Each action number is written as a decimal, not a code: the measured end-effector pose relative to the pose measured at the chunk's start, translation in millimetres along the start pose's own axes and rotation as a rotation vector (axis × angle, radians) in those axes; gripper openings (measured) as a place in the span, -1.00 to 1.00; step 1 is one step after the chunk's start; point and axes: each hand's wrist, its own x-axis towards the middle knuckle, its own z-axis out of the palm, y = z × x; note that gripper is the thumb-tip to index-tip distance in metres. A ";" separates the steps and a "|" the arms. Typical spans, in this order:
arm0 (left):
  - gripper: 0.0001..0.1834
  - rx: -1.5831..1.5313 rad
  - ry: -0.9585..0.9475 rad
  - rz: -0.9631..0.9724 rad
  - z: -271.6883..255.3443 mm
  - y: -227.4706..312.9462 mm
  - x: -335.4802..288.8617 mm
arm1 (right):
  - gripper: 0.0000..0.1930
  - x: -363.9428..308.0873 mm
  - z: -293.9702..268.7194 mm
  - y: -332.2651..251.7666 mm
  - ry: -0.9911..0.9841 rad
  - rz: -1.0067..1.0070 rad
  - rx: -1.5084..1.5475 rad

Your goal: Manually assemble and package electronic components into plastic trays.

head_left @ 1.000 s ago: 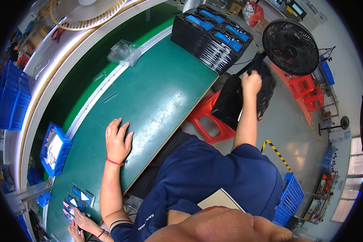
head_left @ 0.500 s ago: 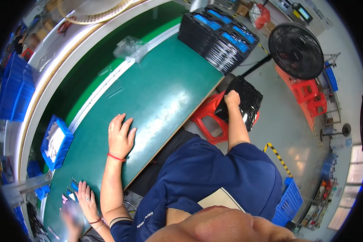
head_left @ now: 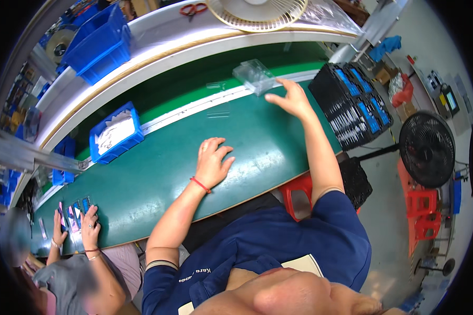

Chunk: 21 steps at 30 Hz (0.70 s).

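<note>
My left hand (head_left: 212,164), with a red cord at the wrist, lies on the green tabletop (head_left: 168,173), fingers spread and nothing in them. Out over the far side of the table reaches my right hand (head_left: 293,101), its thumb apart from the fingers. Those fingertips are right beside a small pile of clear plastic trays (head_left: 253,76); whether they touch it I cannot tell. To the right of that hand stands a tall stack of black trays (head_left: 335,107) with blue pieces on top. Thin clear strips (head_left: 218,111) lie on the table between my hands and the back rail.
A blue bin (head_left: 118,137) of white pieces sits at the back left. At the far left, a co-worker's hands (head_left: 91,226) rest by small dark-and-pink pieces. A black tray (head_left: 356,184) lies low beside the table, near a red stool (head_left: 298,197) and a black fan (head_left: 427,149).
My right hand has let go of the black tray by the stool and moved over the table to the clear plastic trays. My left hand stays flat; the view has turned left.
</note>
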 end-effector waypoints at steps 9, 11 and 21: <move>-0.86 -0.307 0.104 -0.154 -2.0 -0.2 -4.7 | -0.21 45.2 36.3 -35.8 0.034 0.099 -0.080; -0.87 -0.597 0.153 -0.381 6.2 -7.0 -1.7 | -0.32 4.0 30.6 -57.5 0.000 0.052 0.253; -0.86 -1.289 0.261 -0.638 1.1 -11.9 -5.7 | -0.35 -104.6 73.4 -120.1 -0.190 0.055 0.475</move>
